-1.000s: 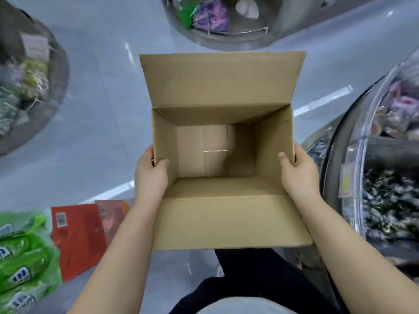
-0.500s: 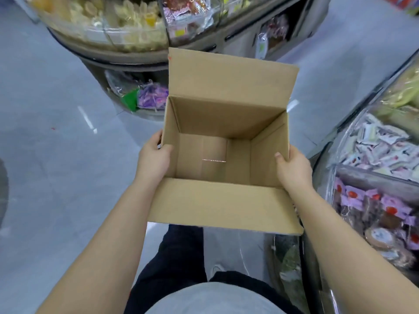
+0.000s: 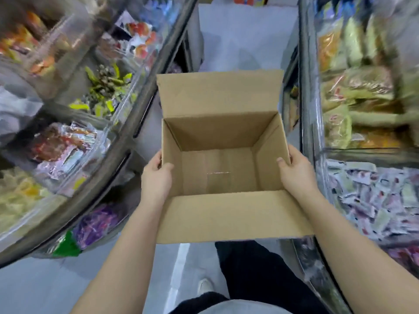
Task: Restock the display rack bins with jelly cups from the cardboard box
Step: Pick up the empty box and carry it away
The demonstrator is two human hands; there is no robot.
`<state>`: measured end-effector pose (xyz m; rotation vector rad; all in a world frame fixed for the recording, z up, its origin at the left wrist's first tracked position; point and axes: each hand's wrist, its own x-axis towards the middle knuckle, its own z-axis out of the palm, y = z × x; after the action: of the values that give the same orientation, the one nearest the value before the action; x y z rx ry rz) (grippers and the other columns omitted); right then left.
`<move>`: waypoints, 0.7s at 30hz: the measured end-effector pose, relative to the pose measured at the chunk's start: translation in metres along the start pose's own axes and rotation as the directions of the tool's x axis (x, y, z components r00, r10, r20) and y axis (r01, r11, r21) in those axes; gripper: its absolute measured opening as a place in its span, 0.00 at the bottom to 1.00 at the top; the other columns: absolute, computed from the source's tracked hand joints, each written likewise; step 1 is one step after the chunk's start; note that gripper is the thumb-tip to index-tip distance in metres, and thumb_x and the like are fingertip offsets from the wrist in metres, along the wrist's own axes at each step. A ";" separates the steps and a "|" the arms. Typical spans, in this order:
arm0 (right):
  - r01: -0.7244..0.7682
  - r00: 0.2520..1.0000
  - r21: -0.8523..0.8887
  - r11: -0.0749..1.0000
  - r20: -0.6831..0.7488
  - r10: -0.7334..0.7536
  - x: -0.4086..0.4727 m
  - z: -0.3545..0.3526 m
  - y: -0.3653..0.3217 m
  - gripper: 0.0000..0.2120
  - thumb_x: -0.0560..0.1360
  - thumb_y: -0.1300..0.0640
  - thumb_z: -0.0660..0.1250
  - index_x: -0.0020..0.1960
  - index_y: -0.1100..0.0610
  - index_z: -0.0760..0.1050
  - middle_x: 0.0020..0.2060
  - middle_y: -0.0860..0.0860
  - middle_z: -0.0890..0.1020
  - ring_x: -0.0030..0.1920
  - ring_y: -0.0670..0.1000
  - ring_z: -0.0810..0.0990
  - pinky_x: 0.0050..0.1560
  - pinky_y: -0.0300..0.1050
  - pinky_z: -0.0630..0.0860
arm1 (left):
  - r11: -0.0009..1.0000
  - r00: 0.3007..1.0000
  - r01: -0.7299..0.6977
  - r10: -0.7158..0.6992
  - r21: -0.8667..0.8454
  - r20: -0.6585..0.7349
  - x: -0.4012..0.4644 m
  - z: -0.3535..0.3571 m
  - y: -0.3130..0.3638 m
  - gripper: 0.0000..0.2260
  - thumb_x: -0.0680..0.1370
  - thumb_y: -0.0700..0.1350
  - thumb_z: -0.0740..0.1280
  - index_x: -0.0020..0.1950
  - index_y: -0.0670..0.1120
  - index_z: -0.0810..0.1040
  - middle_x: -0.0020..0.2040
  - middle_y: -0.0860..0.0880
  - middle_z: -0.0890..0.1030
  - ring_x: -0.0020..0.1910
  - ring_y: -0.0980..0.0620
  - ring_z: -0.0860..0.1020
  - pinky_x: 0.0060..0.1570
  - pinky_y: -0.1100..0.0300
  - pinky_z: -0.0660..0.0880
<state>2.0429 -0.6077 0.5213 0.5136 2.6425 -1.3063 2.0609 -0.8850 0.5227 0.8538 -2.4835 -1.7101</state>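
The cardboard box (image 3: 223, 159) is carried at waist height in the middle of the view, upright, mouth up, with its far flap standing open and its near flap folded down toward the person. Its inside is bare brown board down to the taped bottom seam; no jelly cups show in it, so the restocking looks finished or the box is on its way to be refilled or discarded, which of these cannot be told. The left hand (image 3: 156, 180) grasps the left wall, thumb hooked over the rim into the box and the other fingers wrapped on the outside. The right hand (image 3: 294, 172) mirrors it on the right wall, thumb inside, fingers curled round the outer face. Both hands sit at the near half of the box, equally close to it, so its weight hangs forward of the grip and its long side runs left to right between the wrists. Just beside it on the left curves a display rack (image 3: 127, 123) with clear bins of wrapped snacks, blurred; on the right, another rack (image 3: 317, 155) holds bins of small packets. The box sits between the two racks, over grey floor (image 3: 34, 291), nearer the right one.
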 end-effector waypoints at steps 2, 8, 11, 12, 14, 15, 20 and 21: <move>-0.015 0.998 0.007 1.000 -0.061 0.015 0.048 -0.002 -0.007 0.16 0.78 0.58 0.57 0.65 0.48 0.71 0.57 0.51 0.80 0.53 0.57 0.77 0.54 0.51 0.74 | 1.000 0.998 -0.002 0.001 0.014 0.061 0.051 0.027 0.023 0.16 0.71 0.38 0.61 0.40 0.59 0.79 0.35 0.58 0.80 0.35 0.55 0.74 0.37 0.61 0.69; -0.035 0.996 0.048 0.998 -0.077 0.039 0.211 -0.022 -0.056 0.17 0.78 0.57 0.58 0.66 0.48 0.70 0.53 0.50 0.81 0.47 0.54 0.78 0.48 0.48 0.75 | 0.999 0.996 0.021 -0.024 0.032 0.082 0.198 0.102 0.112 0.16 0.71 0.36 0.60 0.46 0.55 0.80 0.35 0.56 0.79 0.32 0.54 0.72 0.33 0.61 0.68; -0.057 0.995 0.027 0.998 -0.084 0.059 0.289 -0.034 -0.094 0.18 0.78 0.57 0.58 0.67 0.48 0.69 0.54 0.51 0.81 0.52 0.56 0.78 0.54 0.51 0.75 | 0.999 0.998 -0.005 0.002 0.037 0.071 0.271 0.129 0.161 0.14 0.71 0.35 0.60 0.49 0.50 0.80 0.33 0.58 0.78 0.28 0.62 0.73 0.28 0.69 0.67; -0.067 0.995 0.022 0.998 -0.079 0.068 0.315 -0.036 -0.105 0.19 0.78 0.56 0.58 0.69 0.49 0.68 0.56 0.50 0.80 0.54 0.56 0.78 0.56 0.52 0.74 | 0.999 0.998 -0.009 0.006 0.044 0.064 0.294 0.138 0.174 0.14 0.71 0.36 0.60 0.51 0.48 0.79 0.34 0.59 0.78 0.27 0.63 0.72 0.28 0.69 0.67; -0.074 0.995 0.009 0.997 -0.070 0.074 0.369 -0.036 -0.124 0.20 0.78 0.56 0.58 0.70 0.49 0.66 0.60 0.51 0.79 0.56 0.56 0.77 0.57 0.53 0.74 | 0.999 0.998 0.002 -0.005 0.040 0.061 0.341 0.157 0.195 0.18 0.71 0.37 0.60 0.57 0.51 0.79 0.36 0.59 0.79 0.31 0.60 0.73 0.32 0.65 0.69; -0.073 0.995 -0.009 0.997 -0.070 0.072 0.397 -0.035 -0.131 0.20 0.78 0.56 0.58 0.70 0.49 0.67 0.61 0.51 0.78 0.55 0.55 0.77 0.55 0.51 0.75 | 1.000 0.998 0.014 -0.016 0.028 0.063 0.365 0.168 0.203 0.20 0.71 0.38 0.61 0.59 0.53 0.79 0.37 0.58 0.80 0.33 0.57 0.74 0.34 0.63 0.69; -0.095 0.989 -0.004 0.995 -0.111 0.094 0.542 -0.024 -0.172 0.18 0.78 0.56 0.58 0.67 0.49 0.70 0.54 0.51 0.81 0.50 0.55 0.79 0.53 0.53 0.76 | 0.998 0.993 0.028 -0.022 -0.050 0.117 0.509 0.233 0.253 0.21 0.72 0.38 0.61 0.63 0.52 0.78 0.47 0.52 0.82 0.37 0.56 0.76 0.36 0.63 0.71; -0.108 0.987 0.002 0.994 -0.122 0.107 0.571 -0.022 -0.184 0.17 0.78 0.56 0.58 0.65 0.48 0.71 0.52 0.51 0.82 0.51 0.56 0.79 0.54 0.55 0.75 | 0.998 0.991 0.031 -0.024 -0.047 0.133 0.538 0.243 0.267 0.21 0.72 0.38 0.61 0.62 0.52 0.77 0.48 0.51 0.82 0.36 0.56 0.76 0.35 0.63 0.70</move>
<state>1.4444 -0.5587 0.5113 0.7466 2.6707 -1.2756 1.4148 -0.8416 0.4986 0.7995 -2.5098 -1.8877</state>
